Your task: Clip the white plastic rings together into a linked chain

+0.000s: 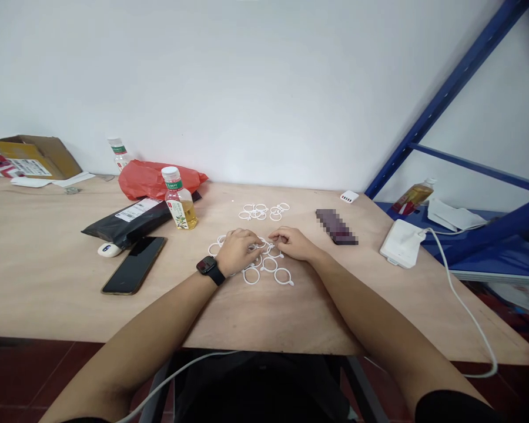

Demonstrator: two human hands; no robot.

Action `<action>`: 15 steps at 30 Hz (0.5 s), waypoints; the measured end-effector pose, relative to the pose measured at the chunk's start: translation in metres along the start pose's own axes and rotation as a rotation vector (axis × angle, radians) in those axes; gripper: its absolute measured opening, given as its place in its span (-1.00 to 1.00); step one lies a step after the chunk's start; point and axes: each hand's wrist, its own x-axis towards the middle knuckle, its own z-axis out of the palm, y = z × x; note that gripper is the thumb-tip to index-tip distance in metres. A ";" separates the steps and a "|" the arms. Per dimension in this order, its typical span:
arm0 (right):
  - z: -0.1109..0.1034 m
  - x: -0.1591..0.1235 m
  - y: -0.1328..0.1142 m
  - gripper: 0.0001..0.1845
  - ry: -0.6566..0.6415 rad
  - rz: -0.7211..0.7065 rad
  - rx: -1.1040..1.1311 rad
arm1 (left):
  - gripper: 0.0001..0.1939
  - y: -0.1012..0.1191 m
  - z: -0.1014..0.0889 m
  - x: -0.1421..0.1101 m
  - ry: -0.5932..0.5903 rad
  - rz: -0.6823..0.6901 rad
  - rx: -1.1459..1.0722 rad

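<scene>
Two bare hands were at a loose pile of white rings (pixel 270 258) around the middle of the wooden table (pixel 233 323). Left hand (pixel 237 249) lay back upward over the left part of the pile, fingers bent toward the right, hiding several rings; a dark watch (pixel 208 266) sat on that wrist. Right hand (pixel 290 243) was curled at the far right part, thumb and forefinger close together beside the rings. Fingertips of both hands faced each other, slightly apart. Could not tell whether either hand pinched a ring; detail too small. Nearest rings lay flat, uncovered, some showing a small tab on the rim. A second cluster of rings (pixel 259 212) lay beyond the hands, toward the wall.

To the left: an upright drink bottle (pixel 180 207), part full, beside a black parcel (pixel 127 224) and a red plastic bag (pixel 152 178); nearer, a dark phone (pixel 134 265) and a small white case (pixel 110 250). Far left, an open cardboard box (pixel 55 157). To the right: a dark, pixelated object (pixel 336 226); farther right, a white power adapter (pixel 401 242) with a white cable (pixel 450 282). Blue metal rack (pixel 454 79) stood beyond.
</scene>
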 end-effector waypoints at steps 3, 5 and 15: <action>0.000 0.001 -0.004 -0.68 -0.055 -0.061 -0.076 | -0.78 -0.001 0.001 0.000 -0.025 -0.020 0.029; 0.002 0.002 -0.007 -0.75 -0.053 -0.081 -0.106 | -0.79 -0.001 0.000 0.000 -0.023 -0.043 0.041; 0.013 -0.001 -0.028 -0.80 0.216 -0.104 -0.011 | -0.71 0.005 -0.006 -0.001 0.111 -0.030 0.050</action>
